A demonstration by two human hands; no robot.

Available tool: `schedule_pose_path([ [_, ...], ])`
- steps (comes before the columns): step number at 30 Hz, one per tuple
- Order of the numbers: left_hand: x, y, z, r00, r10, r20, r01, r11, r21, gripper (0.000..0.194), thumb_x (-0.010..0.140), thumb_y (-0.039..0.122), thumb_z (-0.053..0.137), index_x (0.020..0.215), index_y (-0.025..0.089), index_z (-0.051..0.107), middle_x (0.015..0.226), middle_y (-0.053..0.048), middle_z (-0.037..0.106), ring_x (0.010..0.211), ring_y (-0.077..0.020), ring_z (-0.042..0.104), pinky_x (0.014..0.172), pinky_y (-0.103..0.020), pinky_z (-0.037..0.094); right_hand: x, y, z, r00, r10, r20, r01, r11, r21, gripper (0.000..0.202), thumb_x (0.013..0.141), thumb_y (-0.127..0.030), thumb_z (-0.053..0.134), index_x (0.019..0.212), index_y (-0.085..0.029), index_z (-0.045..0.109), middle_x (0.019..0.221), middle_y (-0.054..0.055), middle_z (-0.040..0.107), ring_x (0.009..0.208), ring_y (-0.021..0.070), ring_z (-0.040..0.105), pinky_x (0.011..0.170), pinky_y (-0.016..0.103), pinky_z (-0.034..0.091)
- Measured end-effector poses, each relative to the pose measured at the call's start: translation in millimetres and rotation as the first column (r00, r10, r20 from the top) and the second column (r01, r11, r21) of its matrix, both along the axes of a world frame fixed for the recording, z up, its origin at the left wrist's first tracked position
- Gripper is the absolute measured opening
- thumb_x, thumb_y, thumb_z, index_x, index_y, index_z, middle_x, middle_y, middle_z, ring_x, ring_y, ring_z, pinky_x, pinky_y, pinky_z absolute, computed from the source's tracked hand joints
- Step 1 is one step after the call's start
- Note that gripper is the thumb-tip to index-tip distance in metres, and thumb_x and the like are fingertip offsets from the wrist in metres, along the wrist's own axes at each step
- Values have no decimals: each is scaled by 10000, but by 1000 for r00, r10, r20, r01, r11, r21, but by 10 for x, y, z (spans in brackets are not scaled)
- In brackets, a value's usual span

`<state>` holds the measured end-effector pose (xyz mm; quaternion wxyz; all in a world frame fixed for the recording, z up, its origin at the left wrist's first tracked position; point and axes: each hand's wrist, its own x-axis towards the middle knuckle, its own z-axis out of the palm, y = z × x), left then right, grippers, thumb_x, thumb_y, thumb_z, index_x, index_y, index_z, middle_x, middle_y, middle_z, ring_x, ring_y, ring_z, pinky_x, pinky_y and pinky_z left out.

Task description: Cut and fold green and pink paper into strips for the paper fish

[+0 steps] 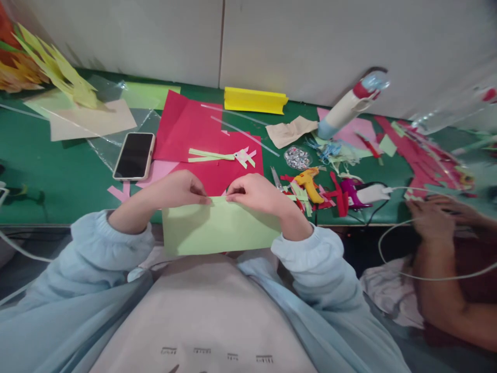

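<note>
A light green sheet of paper [217, 230] hangs over the table's front edge, its upper edge pinched in both hands. My left hand [180, 187] grips that edge left of the middle, fingers closed. Close by on the right, my right hand [252, 194] pinches the same edge, which looks folded into a narrow strip. Just beyond the hands, a small paper fish [244, 156] with pale green strips [209, 155] lies on red paper [190, 127]. Scissors [276, 177] lie beyond my right hand, their handles partly hidden.
A phone [134, 156] lies left of the red paper. Rightward are a yellow glue gun [309, 185], a purple tool [349, 192] with a cable, a bag of beads [297, 157] and a bottle [349, 106]. A co-worker's hands [435, 220] are at far right. Folded yellow card [254, 101] stands behind.
</note>
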<state>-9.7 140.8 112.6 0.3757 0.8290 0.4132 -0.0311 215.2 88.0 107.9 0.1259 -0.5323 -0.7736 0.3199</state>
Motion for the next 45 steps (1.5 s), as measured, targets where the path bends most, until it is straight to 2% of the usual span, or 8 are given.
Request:
schedule_pose_path([
  [4, -31, 99, -198, 997, -28, -73, 36, 992, 121, 373, 810, 492, 570, 728, 175, 750, 606, -15, 667, 536, -134, 521, 535, -259, 334, -5, 183, -268, 999, -31, 17, 32, 998, -51, 130, 860, -211, 665, 909, -145, 765, 859, 41, 748, 768, 119, 648, 678, 221, 402],
  [7, -81, 133, -336, 988, 29, -155, 18, 956, 291, 373, 860, 475, 524, 811, 182, 750, 751, -68, 729, 671, -202, 625, 609, -291, 394, -20, 240, -425, 987, -115, 115, 106, 991, 78, 227, 863, -195, 676, 1074, -136, 731, 996, 77, 729, 926, 168, 648, 818, 259, 450],
  [10, -125, 47, -435, 982, 87, -169, 13, 858, 514, 347, 908, 395, 489, 984, 150, 722, 960, -150, 734, 919, -299, 666, 770, -364, 464, -75, 140, -483, 941, -210, 265, 127, 946, 298, 347, 892, -178, 637, 1232, -114, 664, 1169, 145, 658, 1136, 253, 568, 984, 350, 428],
  [13, -120, -191, -510, 983, 126, -133, -1, 729, 684, 357, 917, 250, 468, 1177, 89, 653, 1190, -237, 661, 1152, -369, 593, 951, -485, 449, -193, -76, -521, 901, -252, 353, 120, 927, 354, 408, 951, -186, 527, 1346, -103, 591, 1311, 178, 591, 1208, 297, 527, 1027, 403, 420],
  [20, -40, -709, -785, 994, 44, -101, 35, 742, 669, 433, 963, 251, 440, 1332, 59, 561, 1349, -234, 604, 1239, -344, 578, 1005, -467, 489, -439, -405, -813, 897, -251, 363, 120, 930, 347, 552, 1005, -397, 423, 1500, -151, 426, 1567, 152, 382, 1445, 310, 341, 1149, 458, 335],
  [26, -63, -684, -903, 994, 1, -109, 72, 743, 665, 439, 984, 196, 369, 1352, 38, 550, 1421, -247, 543, 1340, -330, 512, 1107, -446, 430, -527, -497, -897, 862, -338, 377, 217, 919, 329, 567, 1016, -401, 382, 1498, -105, 422, 1578, 163, 359, 1455, 329, 327, 1160, 486, 321],
  [33, 58, -684, -896, 986, 151, -73, -65, 746, 662, 568, 957, 129, 300, 1516, 33, 338, 1568, -234, 356, 1467, -365, 323, 1134, -542, 372, -749, -554, -828, 807, -445, 389, 348, 890, 296, 546, 998, -339, 422, 1472, -70, 448, 1550, 213, 386, 1435, 362, 355, 1136, 521, 351],
  [45, 101, -677, -1044, 993, 104, -63, -41, 778, 627, 523, 974, 149, 295, 1461, 44, 455, 1535, -178, 409, 1433, -320, 396, 1177, -512, 347, -742, -584, -980, 771, -499, 396, 407, 864, 297, 681, 1014, -471, 333, 1513, -9, 359, 1591, 240, 279, 1487, 340, 278, 1189, 533, 276],
])
